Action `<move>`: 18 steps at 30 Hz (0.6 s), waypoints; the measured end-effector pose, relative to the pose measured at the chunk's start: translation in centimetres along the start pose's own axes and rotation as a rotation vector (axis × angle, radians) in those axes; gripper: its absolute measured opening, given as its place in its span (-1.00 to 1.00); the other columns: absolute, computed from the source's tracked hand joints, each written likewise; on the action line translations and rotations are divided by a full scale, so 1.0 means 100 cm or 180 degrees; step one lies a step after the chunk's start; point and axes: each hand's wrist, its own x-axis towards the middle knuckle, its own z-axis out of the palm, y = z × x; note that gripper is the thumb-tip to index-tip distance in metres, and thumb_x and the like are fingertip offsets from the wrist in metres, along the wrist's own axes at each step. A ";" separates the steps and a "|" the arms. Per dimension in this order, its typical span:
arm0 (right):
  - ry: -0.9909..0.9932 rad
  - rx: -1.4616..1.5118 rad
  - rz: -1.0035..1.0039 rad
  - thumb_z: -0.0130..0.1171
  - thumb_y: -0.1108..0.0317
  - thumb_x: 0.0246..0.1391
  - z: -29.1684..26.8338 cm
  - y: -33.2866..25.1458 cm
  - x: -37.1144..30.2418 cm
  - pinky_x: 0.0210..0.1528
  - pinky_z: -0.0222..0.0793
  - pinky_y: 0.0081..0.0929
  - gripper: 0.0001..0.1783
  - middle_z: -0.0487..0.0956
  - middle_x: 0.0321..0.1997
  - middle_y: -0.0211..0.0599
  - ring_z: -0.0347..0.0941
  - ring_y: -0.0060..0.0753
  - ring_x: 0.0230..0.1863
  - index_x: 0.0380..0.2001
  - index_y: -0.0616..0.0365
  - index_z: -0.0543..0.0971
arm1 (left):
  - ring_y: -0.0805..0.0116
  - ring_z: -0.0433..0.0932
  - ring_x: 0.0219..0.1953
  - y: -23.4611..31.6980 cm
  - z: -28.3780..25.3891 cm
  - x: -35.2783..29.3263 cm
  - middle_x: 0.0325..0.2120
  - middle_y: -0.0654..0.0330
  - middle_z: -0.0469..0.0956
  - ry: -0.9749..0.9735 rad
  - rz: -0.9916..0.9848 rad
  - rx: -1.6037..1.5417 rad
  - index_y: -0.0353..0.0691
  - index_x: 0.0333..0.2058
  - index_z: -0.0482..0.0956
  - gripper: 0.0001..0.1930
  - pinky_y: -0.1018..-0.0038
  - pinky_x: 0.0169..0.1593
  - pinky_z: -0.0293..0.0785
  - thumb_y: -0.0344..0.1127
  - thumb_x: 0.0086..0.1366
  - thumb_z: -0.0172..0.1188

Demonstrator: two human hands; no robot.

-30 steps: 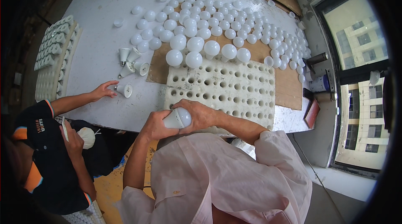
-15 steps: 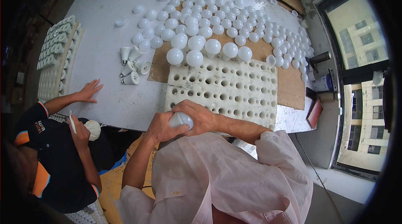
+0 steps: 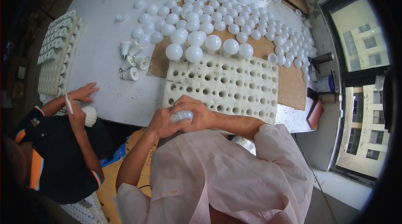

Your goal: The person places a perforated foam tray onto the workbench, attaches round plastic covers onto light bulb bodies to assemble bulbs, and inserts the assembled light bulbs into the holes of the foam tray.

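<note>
Both of my hands are wrapped round one light bulb [image 3: 181,116] at the front edge of the table. My left hand [image 3: 162,122] closes on it from the left, and my right hand [image 3: 197,114] from the right with its fingers laid over the top. Part of the bulb's white dome shows between them; its base is hidden. Just beyond my hands lies a white foam block [image 3: 234,85] with rows of round holes. Several bulbs with white domes [image 3: 213,43] stand along its far edge.
Many loose white domes [image 3: 247,20] cover the far table and cardboard [image 3: 293,88]. Bulb bases [image 3: 130,74] lie left of the block. Foam trays [image 3: 63,52] hold parts at far left. A person in a dark shirt [image 3: 63,152] sits close at my left, one hand [image 3: 85,93] on the table.
My hands still grip the bulb; it now sits slightly higher and more tilted, with less of it showing. The co-worker has shifted a little, the raised hand moving up and left.
</note>
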 end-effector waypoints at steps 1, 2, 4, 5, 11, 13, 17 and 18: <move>0.0028 0.0002 0.0011 0.35 0.51 -0.43 -0.001 -0.001 -0.001 -0.19 0.42 -0.37 -0.49 0.50 -0.26 -0.22 0.45 -0.21 -0.21 -0.22 0.18 0.54 | 0.31 0.62 -0.56 0.005 -0.001 0.000 -0.53 -0.01 0.60 -0.0165 -0.0313 -0.0194 -0.49 -0.28 0.56 -0.44 0.51 -0.53 0.54 0.03 0.02 0.27; 0.0057 0.0006 0.0024 0.33 0.52 -0.44 -0.001 -0.004 -0.002 -0.21 0.42 -0.37 -0.52 0.50 -0.28 -0.23 0.45 -0.22 -0.23 -0.26 0.17 0.53 | 0.30 0.62 -0.55 0.012 -0.002 0.000 -0.53 -0.01 0.60 -0.0330 -0.0628 -0.0390 -0.51 -0.30 0.56 -0.43 0.51 -0.53 0.55 0.03 0.01 0.28; 0.0087 0.0004 -0.0018 0.32 0.52 -0.44 -0.004 -0.009 -0.004 -0.22 0.41 -0.38 -0.55 0.50 -0.28 -0.24 0.44 -0.22 -0.24 -0.29 0.17 0.52 | 0.31 0.62 -0.56 0.019 0.001 -0.001 -0.54 -0.01 0.60 -0.0322 -0.0701 -0.0472 -0.53 -0.32 0.55 -0.43 0.51 -0.53 0.55 0.02 0.00 0.28; 0.0118 -0.0020 -0.0076 0.31 0.51 -0.43 -0.006 -0.010 -0.004 -0.23 0.41 -0.38 -0.57 0.50 -0.28 -0.24 0.44 -0.22 -0.24 -0.32 0.16 0.51 | 0.31 0.61 -0.57 0.021 0.003 0.001 -0.54 0.00 0.59 -0.0311 -0.0749 -0.0548 -0.55 -0.34 0.55 -0.42 0.51 -0.53 0.56 0.02 -0.01 0.28; 0.0217 -0.0193 -0.0062 0.28 0.48 -0.42 -0.011 -0.006 -0.004 -0.23 0.41 -0.38 -0.62 0.51 -0.30 -0.27 0.44 -0.22 -0.25 -0.37 0.14 0.47 | 0.34 0.60 -0.58 0.019 0.001 0.013 -0.57 0.01 0.58 -0.0516 -0.0979 -0.0528 -0.56 -0.39 0.54 -0.44 0.52 -0.57 0.53 -0.01 -0.04 0.27; 0.0181 -0.0174 -0.0066 0.28 0.48 -0.42 -0.013 -0.005 -0.004 -0.23 0.41 -0.39 -0.62 0.51 -0.31 -0.27 0.44 -0.22 -0.25 -0.37 0.14 0.47 | 0.18 0.62 -0.50 0.013 0.007 0.013 -0.65 -0.02 0.56 -0.0439 -0.1112 -0.0303 -0.46 -0.46 0.58 -0.45 0.35 -0.36 0.52 0.06 -0.10 0.24; 0.0113 -0.0193 -0.0149 0.29 0.50 -0.41 -0.020 0.001 -0.009 -0.19 0.40 -0.41 -0.58 0.50 -0.26 -0.23 0.43 -0.24 -0.20 -0.33 0.16 0.46 | 0.27 0.59 -0.61 0.006 0.012 0.019 -0.60 -0.01 0.57 -0.0387 -0.0707 -0.0112 -0.50 -0.46 0.55 -0.47 0.44 -0.53 0.51 0.02 -0.05 0.24; 0.0006 -0.0243 -0.0227 0.30 0.51 -0.38 -0.022 0.003 -0.010 -0.14 0.38 -0.42 -0.52 0.48 -0.17 -0.17 0.42 -0.24 -0.13 -0.25 0.17 0.44 | 0.19 0.59 -0.59 0.006 0.012 0.020 -0.60 -0.03 0.58 -0.0348 -0.0572 0.0047 -0.45 -0.50 0.57 -0.47 0.37 -0.47 0.51 0.07 -0.06 0.21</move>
